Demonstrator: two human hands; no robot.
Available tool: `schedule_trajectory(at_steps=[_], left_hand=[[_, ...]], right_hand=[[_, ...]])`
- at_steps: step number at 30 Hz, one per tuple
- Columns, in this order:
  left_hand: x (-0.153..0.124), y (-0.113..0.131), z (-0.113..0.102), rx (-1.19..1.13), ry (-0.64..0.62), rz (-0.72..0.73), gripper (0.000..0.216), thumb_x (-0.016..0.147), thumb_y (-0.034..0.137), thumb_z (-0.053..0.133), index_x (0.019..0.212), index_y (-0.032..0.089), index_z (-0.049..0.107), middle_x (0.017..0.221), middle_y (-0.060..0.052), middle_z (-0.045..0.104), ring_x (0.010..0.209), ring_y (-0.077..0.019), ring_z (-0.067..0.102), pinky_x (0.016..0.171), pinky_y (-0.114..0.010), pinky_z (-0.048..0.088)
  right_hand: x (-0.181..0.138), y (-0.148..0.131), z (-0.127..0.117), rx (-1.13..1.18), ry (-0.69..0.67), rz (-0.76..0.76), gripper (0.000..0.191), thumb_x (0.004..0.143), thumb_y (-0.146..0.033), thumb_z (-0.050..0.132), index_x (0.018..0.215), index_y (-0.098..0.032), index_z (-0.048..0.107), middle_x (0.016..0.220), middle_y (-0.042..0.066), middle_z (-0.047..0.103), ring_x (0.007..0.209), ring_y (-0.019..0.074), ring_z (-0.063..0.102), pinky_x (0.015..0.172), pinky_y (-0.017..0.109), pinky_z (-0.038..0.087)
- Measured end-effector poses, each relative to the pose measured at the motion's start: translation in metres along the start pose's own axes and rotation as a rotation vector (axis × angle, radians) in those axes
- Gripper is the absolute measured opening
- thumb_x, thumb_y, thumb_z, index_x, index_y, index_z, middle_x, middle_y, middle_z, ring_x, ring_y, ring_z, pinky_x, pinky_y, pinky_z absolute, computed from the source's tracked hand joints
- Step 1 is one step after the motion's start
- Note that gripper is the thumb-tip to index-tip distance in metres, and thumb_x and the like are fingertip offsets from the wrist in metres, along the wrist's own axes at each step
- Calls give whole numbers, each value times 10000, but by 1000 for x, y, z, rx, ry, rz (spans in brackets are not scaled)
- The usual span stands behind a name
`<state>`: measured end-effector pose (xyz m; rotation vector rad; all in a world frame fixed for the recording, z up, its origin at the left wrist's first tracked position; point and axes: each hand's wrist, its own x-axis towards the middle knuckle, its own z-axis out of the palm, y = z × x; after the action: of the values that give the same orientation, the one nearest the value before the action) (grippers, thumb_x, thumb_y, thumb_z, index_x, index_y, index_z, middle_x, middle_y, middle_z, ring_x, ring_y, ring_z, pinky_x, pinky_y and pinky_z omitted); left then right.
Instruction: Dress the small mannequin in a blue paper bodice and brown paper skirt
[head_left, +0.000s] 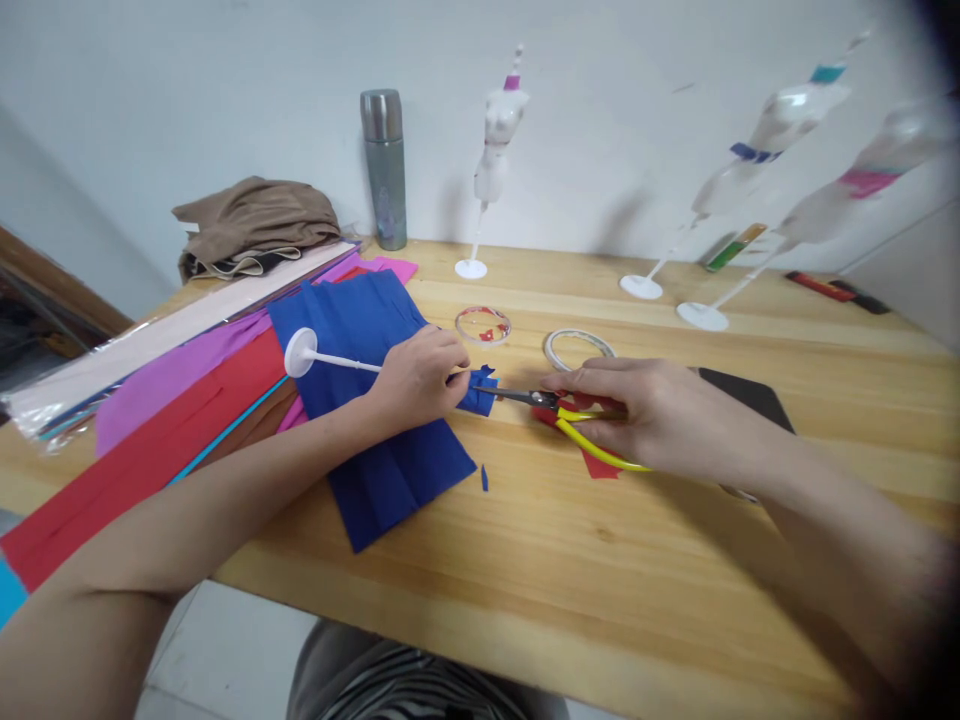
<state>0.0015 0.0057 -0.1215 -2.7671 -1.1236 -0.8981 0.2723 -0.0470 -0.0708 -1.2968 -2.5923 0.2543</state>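
Note:
My left hand (426,375) is closed around a small white mannequin held on its side. The mannequin's stand (337,362) with its round base sticks out to the left, and its body is mostly hidden in my fist. A piece of blue crepe paper (477,392) shows at the right of my fist. My right hand (637,405) grips scissors (592,440) with yellow handles, their blade tips touching this blue piece. A large blue sheet (386,480) lies beneath my left hand, with a small blue scrap (484,478) beside it. Red paper (600,465) lies under the scissors.
Behind my hands are a tape roll (551,345) and a clear ring (484,325) with red bits. Three mannequins (501,120) stand along the wall near a flask (386,170). Coloured sheets (172,430) and brown cloth (259,220) lie left, a dark phone-like object (746,395) right.

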Motion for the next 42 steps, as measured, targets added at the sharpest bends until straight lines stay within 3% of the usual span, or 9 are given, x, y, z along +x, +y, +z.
schedule_trajectory(at_steps=[9,17,21,29,35,42], left_hand=[[-1,2,0,-15,7,10,151,847,102,547,722,171,595,875,-63,718,875,-181,653,791,-292,530],[-2,3,0,-63,17,23,154,837,108,535,705,168,586,873,-85,726,867,-197,673,791,-322,552],[1,1,-3,-170,59,-3,171,822,126,539,662,167,586,834,-82,735,827,-183,691,770,-304,552],[2,-5,-5,-294,95,-65,118,773,119,554,755,158,664,804,-58,751,750,-158,708,740,-273,558],[0,-7,0,-285,93,18,137,741,84,564,761,163,674,810,-60,753,802,-173,725,760,-281,570],[-2,-6,-3,-307,59,84,213,718,31,555,786,178,694,983,-64,771,947,-176,730,850,-301,581]], right_hand=[[4,4,2,36,-35,2,528,826,-190,556,1329,-279,691,948,49,790,742,207,715,630,292,494],[4,3,3,88,-27,-29,490,859,-213,524,1315,-238,701,980,48,808,697,181,709,614,281,494],[3,4,3,89,-37,-26,484,863,-223,519,1309,-257,703,927,31,801,627,162,673,582,272,479],[4,5,6,50,43,-73,462,865,-206,567,1303,-231,711,860,52,782,632,171,665,563,263,455],[5,7,9,22,56,-76,442,861,-212,578,1277,-215,726,836,47,775,599,162,648,541,261,449],[5,6,7,36,24,-50,460,839,-180,576,1271,-227,726,908,63,797,667,179,694,586,267,487]])
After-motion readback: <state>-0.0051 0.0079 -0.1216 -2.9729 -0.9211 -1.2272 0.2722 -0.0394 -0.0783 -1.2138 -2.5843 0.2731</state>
